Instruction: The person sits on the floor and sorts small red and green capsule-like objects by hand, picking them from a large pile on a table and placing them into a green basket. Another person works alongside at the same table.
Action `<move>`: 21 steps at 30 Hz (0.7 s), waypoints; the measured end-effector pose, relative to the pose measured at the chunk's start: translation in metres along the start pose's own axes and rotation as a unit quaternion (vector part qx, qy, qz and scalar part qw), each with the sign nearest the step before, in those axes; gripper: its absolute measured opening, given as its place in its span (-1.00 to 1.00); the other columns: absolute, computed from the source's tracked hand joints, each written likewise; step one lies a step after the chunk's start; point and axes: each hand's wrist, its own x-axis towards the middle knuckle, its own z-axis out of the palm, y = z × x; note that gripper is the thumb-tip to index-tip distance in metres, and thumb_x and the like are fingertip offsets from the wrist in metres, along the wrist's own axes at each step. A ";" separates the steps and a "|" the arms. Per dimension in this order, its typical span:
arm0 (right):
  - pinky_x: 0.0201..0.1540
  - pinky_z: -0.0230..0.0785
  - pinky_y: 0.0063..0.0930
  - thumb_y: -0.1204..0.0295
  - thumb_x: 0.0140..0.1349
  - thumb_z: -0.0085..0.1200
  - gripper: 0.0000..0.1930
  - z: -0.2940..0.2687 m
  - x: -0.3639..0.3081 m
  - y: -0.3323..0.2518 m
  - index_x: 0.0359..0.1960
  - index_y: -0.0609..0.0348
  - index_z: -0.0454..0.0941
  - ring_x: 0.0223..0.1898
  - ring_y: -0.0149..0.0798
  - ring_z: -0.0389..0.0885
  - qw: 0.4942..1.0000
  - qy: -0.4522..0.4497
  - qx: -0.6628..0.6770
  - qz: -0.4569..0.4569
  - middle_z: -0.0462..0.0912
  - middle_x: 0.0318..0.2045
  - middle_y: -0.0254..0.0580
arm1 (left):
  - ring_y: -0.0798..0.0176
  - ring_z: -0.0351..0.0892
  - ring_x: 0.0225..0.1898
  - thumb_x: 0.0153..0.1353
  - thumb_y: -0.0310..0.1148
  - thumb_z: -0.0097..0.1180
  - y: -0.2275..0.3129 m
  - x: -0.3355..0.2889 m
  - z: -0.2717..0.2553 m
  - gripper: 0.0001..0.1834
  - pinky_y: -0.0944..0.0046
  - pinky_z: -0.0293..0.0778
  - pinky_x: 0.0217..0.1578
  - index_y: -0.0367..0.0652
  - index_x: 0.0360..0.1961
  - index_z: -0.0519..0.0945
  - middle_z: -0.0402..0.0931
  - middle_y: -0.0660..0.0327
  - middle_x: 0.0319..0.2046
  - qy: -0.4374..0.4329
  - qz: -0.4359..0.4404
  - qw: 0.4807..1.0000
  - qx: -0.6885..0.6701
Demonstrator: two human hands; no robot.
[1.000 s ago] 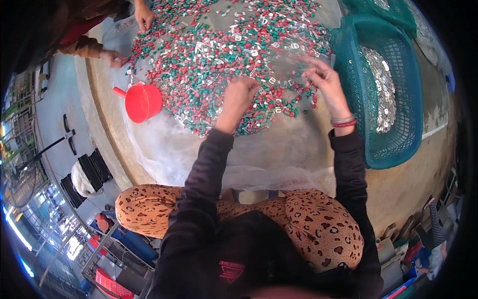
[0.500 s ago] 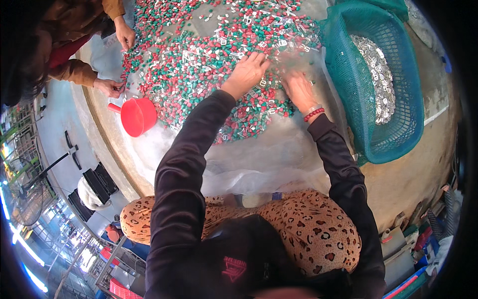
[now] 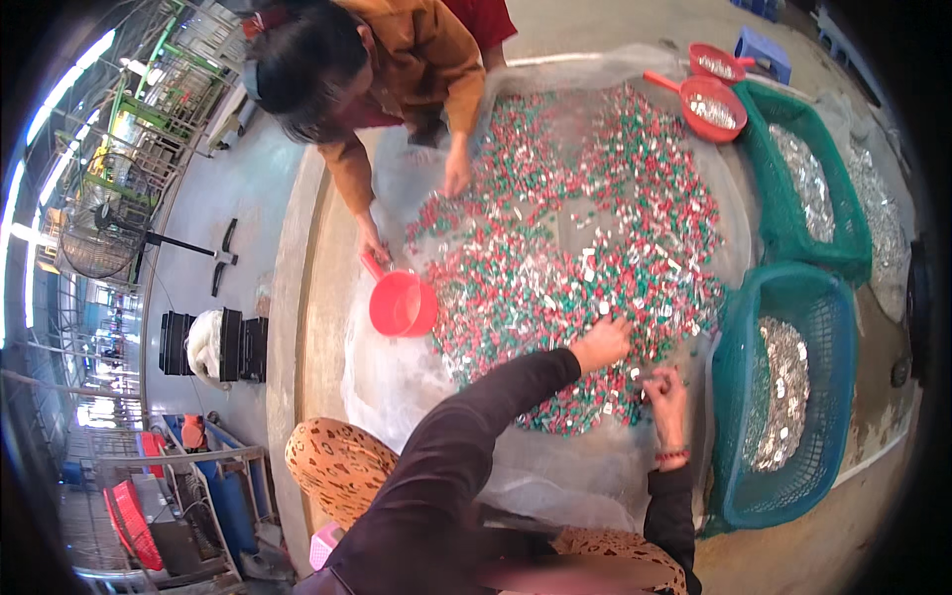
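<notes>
A wide heap of small red, green and white pieces [image 3: 555, 297] lies on a pale mesh sheet [image 3: 387, 382], with little clear and white buckle-like bits mixed in. At the heap's near right part, my left hand [image 3: 603, 344] rests palm down with bent fingers, its tips among the pieces. My right hand [image 3: 667, 394] is just nearer and to the right, at the heap's edge. Its fingers are curled together by a small dark, shiny bit, too blurred to name. A red bead bracelet [image 3: 672, 455] circles that wrist.
Right of my hand stands a blue-green basket [image 3: 843, 397] lined with green net, holding shiny clear pieces; a similar basket [image 3: 855, 238] lies beyond. Two red dippers [image 3: 712, 107] sit far right. Across the left side, a co-worker's hands [image 3: 457, 171] reach in, one near a red dipper [image 3: 404, 303].
The view has swung left and taken in more of the co-worker and the far baskets. My right hand has moved nearer the heap's close edge, its fingers now curled. My left hand stays on the heap.
</notes>
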 end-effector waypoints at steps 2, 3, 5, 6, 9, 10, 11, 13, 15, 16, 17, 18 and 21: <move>-0.50 0.29 -0.61 0.54 0.11 0.06 -0.72 -0.007 -0.015 -0.019 -0.11 0.23 0.40 -0.54 -0.46 0.43 0.968 -0.022 0.247 0.025 0.48 -0.54 -0.32 | 0.03 0.39 -0.04 -0.02 -0.32 0.02 0.012 0.002 0.000 -0.79 -0.06 0.38 -0.15 -0.18 -0.45 0.63 0.47 0.04 -0.16 0.000 -0.080 0.997 0.013; -0.49 0.31 -0.60 0.55 0.12 0.05 -0.69 -0.010 -0.025 -0.026 -0.06 0.25 0.39 -0.54 -0.44 0.45 0.932 -0.034 0.356 0.058 0.48 -0.53 -0.30 | 0.01 0.40 -0.05 -0.02 -0.31 0.02 0.015 0.003 0.001 -0.77 -0.10 0.37 -0.14 -0.18 -0.42 0.63 0.47 0.03 -0.15 -0.014 -0.138 0.990 0.009; -0.25 0.39 -0.55 0.54 0.18 -0.03 -0.58 -0.018 -0.037 -0.038 0.11 0.26 0.29 -0.33 -0.40 0.49 0.882 -0.058 0.458 0.093 0.53 -0.32 -0.24 | -0.03 0.41 -0.06 -0.01 -0.32 0.00 0.023 -0.005 0.002 -0.70 -0.15 0.34 -0.10 -0.17 -0.26 0.62 0.46 -0.02 -0.14 -0.040 -0.146 0.986 0.073; -0.15 0.39 -0.54 0.52 0.20 -0.05 -0.57 -0.020 -0.041 -0.040 0.13 0.27 0.27 -0.26 -0.40 0.49 0.835 -0.066 0.539 0.089 0.52 -0.26 -0.25 | -0.04 0.42 -0.08 -0.05 -0.36 0.02 0.021 -0.005 0.002 -0.72 -0.18 0.35 -0.14 -0.14 -0.27 0.60 0.49 0.04 -0.19 -0.042 -0.164 0.985 0.029; -0.21 0.30 -0.55 0.50 0.25 -0.11 -0.66 -0.029 -0.042 -0.037 0.07 0.28 0.32 -0.29 -0.42 0.40 0.785 -0.067 0.606 0.108 0.47 -0.27 -0.29 | 0.05 0.56 -0.34 -0.02 -0.30 0.10 -0.005 -0.012 -0.009 -0.82 0.16 0.48 -0.35 -0.16 -0.42 0.58 0.53 0.06 -0.44 -0.014 -0.180 0.973 -0.147; -0.35 0.22 -0.60 0.50 0.25 -0.11 -0.70 -0.033 -0.045 -0.035 0.02 0.29 0.34 -0.40 -0.48 0.33 0.803 -0.047 0.582 0.122 0.39 -0.40 -0.36 | 0.09 0.58 -0.46 -0.01 -0.26 0.14 -0.014 -0.016 -0.018 -0.79 0.17 0.49 -0.41 -0.15 -0.40 0.60 0.56 0.05 -0.50 0.039 -0.207 0.932 -0.295; -0.48 0.14 -0.66 0.50 0.25 -0.11 -0.74 -0.034 -0.043 -0.034 -0.03 0.29 0.36 -0.50 -0.54 0.26 0.815 -0.063 0.567 0.100 0.31 -0.53 -0.44 | 0.17 0.59 -0.49 0.03 -0.31 0.18 -0.026 -0.019 -0.030 -0.82 0.27 0.50 -0.40 -0.18 -0.37 0.61 0.59 0.09 -0.52 -0.004 -0.226 0.923 -0.312; -0.58 -0.02 -0.69 0.49 0.24 -0.08 -0.76 -0.036 -0.042 -0.033 -0.07 0.26 0.39 -0.59 -0.61 0.13 0.905 -0.018 0.411 0.110 0.19 -0.61 -0.52 | 0.26 0.59 -0.40 0.11 -0.44 0.15 -0.037 -0.038 -0.059 -0.84 0.35 0.53 -0.36 -0.23 -0.27 0.56 0.60 0.11 -0.38 0.021 -0.244 0.725 -0.644; -0.64 -0.13 -0.72 0.47 0.23 -0.05 -0.78 -0.033 -0.043 -0.032 -0.10 0.22 0.42 -0.66 -0.65 0.03 0.960 0.006 0.264 0.097 0.12 -0.67 -0.57 | 0.27 0.61 -0.34 0.14 -0.48 0.11 -0.031 -0.055 -0.084 -0.77 0.39 0.55 -0.36 -0.26 -0.15 0.49 0.58 0.14 -0.35 0.041 -0.262 0.560 -0.785; -0.65 -0.16 -0.73 0.47 0.23 -0.04 -0.79 -0.027 -0.043 -0.032 -0.11 0.20 0.44 -0.68 -0.67 0.01 0.976 0.010 0.198 0.086 0.10 -0.69 -0.59 | 0.28 0.61 -0.31 0.16 -0.50 0.09 -0.026 -0.064 -0.095 -0.73 0.42 0.57 -0.36 -0.28 -0.09 0.46 0.56 0.16 -0.33 0.060 -0.235 0.467 -0.851; -0.67 -0.19 -0.74 0.46 0.23 -0.03 -0.80 -0.023 -0.045 -0.031 -0.12 0.18 0.46 -0.69 -0.68 -0.02 0.989 0.005 0.135 0.060 0.08 -0.71 -0.61 | 0.25 0.59 -0.27 0.16 -0.50 0.09 -0.022 -0.072 -0.104 -0.72 0.39 0.56 -0.32 -0.27 -0.08 0.44 0.53 0.14 -0.27 0.058 -0.241 0.434 -0.866; -0.63 -0.06 -0.73 0.45 0.21 -0.01 -0.81 -0.016 -0.044 -0.029 -0.15 0.13 0.50 -0.65 -0.69 0.13 0.997 0.000 0.065 0.041 0.18 -0.71 -0.62 | 0.23 0.57 -0.22 0.16 -0.50 0.08 -0.016 -0.081 -0.110 -0.70 0.37 0.55 -0.27 -0.26 -0.06 0.43 0.50 0.12 -0.21 0.057 -0.230 0.399 -0.886; -0.50 0.30 -0.43 0.51 0.08 0.06 -0.78 0.014 -0.052 -0.013 -0.20 0.13 0.51 -0.54 -0.36 0.51 0.990 -0.061 -0.085 -0.094 0.47 -0.63 -0.30 | 0.32 0.47 -0.35 0.25 -0.33 0.01 0.005 -0.094 -0.117 -0.84 0.46 0.44 -0.40 -0.19 -0.24 0.42 0.40 0.21 -0.34 0.077 -0.214 0.346 -0.910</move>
